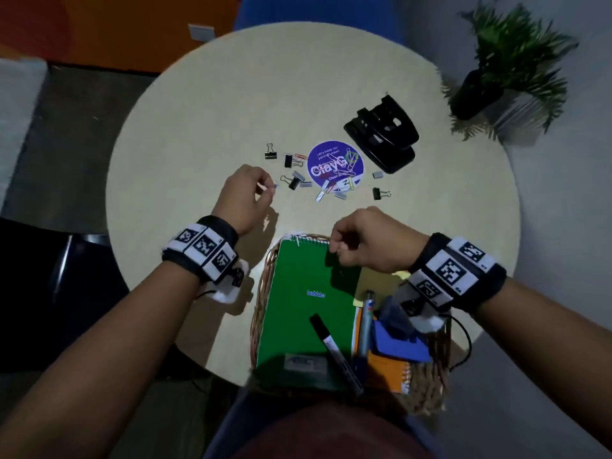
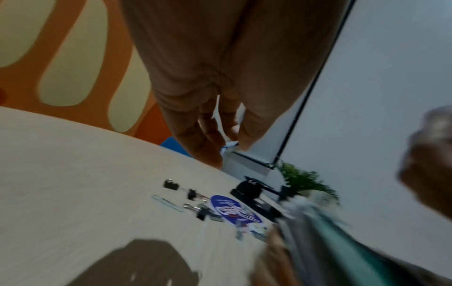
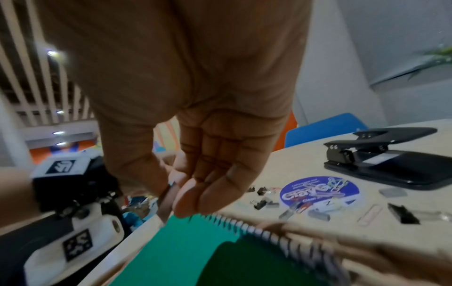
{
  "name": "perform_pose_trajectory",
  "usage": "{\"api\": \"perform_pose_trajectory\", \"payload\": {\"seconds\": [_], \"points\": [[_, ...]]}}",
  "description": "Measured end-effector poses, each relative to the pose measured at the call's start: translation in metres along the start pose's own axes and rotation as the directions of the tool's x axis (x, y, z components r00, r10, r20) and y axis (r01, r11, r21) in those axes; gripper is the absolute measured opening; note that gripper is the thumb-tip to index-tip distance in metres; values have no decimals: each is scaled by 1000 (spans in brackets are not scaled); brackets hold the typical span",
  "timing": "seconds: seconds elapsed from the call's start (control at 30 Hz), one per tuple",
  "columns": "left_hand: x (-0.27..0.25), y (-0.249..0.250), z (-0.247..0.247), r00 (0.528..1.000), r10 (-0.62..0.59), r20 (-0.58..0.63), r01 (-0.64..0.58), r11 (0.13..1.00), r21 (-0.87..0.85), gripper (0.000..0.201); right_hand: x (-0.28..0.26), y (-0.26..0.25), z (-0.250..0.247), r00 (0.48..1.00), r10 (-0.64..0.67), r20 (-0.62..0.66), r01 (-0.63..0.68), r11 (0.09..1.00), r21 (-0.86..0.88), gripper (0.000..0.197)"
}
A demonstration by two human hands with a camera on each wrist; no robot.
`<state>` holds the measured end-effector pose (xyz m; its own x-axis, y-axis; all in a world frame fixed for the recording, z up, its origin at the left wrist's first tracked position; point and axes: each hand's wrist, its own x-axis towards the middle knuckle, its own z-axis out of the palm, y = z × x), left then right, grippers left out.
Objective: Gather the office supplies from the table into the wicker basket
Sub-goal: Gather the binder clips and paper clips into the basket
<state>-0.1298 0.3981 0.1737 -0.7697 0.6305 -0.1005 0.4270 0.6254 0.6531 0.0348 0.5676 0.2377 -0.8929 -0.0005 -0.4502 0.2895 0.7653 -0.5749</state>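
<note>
Above the wicker basket [image 1: 261, 293], right hand [image 1: 361, 241] grip pinching a small clip [image 3: 171, 184]; left hand [image 1: 245, 197] likewise.

Office break-out or meeting corner. Round pale counter [image 1: 231, 94] carries a hole punch [image 1: 381, 137] and binder clips [image 1: 271, 155]. Beyond the counter: blue chair [image 1: 318, 8], orange patterned wall [image 2: 117, 58]. Right of it: potted plant [image 1: 510, 61], grey wall.

The tabletop [image 1: 198, 127] is viewed steeply from above by the head camera. Each wrist camera is aimed low along its palm, very close. The round sticker [image 1: 335, 162] and hole punch [image 3: 391, 160] are shared by all three views.
</note>
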Motion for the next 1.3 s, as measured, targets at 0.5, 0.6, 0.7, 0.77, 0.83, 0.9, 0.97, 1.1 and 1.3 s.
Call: {"api": "perform_pose_trajectory", "payload": {"seconds": [0.5,0.6,0.7,0.77,0.83,0.9,0.97,1.1,1.3], "points": [[-104,26,22,982,76,171,-82,996,28,17,-16,21,-4,987,52,-153,-42,997,66,23],[-111,31,22,971,64,232,-87,992,91,25,-17,34,-15,977,103,-185,-88,992,90,22],[-102,33,9,992,58,110,-72,989,126,22,-7,55,-25,968,159,-195,-149,987,65,24],[-79,30,-3,999,31,17,-33,994,108,14,8,71,-31,963,192,-188,-194,981,9,25],[-45,22,-11,1000,-13,-5,13,992,126,9,29,88,-36,961,221,-164,-237,968,-80,27],[-5,9,-9,999,-43,32,37,983,181,6,52,105,-40,955,248,-161,-280,933,-224,29],[29,-7,2,991,-86,105,61,975,216,8,73,122,-45,943,275,-186,-322,891,-319,35],[67,-34,28,981,-135,139,88,949,303,14,100,141,-50,946,277,-167,-322,855,-406,25],[73,-45,53,995,-42,95,7,940,340,22,106,149,-36,950,286,-123,-311,847,-431,29]]}}
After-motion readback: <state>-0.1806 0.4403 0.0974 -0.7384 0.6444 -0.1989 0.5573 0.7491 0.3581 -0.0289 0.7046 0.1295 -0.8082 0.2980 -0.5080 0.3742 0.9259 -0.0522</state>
